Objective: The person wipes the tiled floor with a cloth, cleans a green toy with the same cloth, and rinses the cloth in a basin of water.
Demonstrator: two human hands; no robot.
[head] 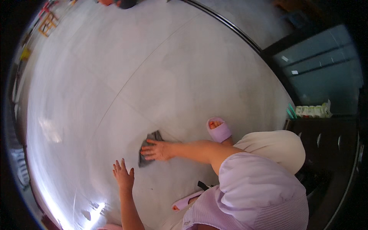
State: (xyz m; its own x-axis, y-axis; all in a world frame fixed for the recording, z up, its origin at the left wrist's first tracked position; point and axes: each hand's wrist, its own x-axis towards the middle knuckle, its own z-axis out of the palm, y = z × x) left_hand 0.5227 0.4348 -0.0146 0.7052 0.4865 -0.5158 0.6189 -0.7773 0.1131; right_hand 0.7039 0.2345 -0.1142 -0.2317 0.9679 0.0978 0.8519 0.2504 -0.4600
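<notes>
A dark grey cloth [145, 161] lies crumpled on the pale, smooth floor, left of the picture's middle. My right hand [156, 150] rests flat over it with the fingers spread, not closed around the fabric; the palm hides part of the cloth. Lower and further left is my left hand [123, 174], empty, its fingers apart, a short way from the cloth. Whether the left hand touches the floor cannot be told.
My feet wear lilac slippers [219, 130]. At the right stand a dark cabinet [322, 138] with a wrapped pack [312, 111] on top, and a glass panel [322, 69]. A metal track [224, 21] crosses the floor at the top. A wooden stool [48, 24] stands far left.
</notes>
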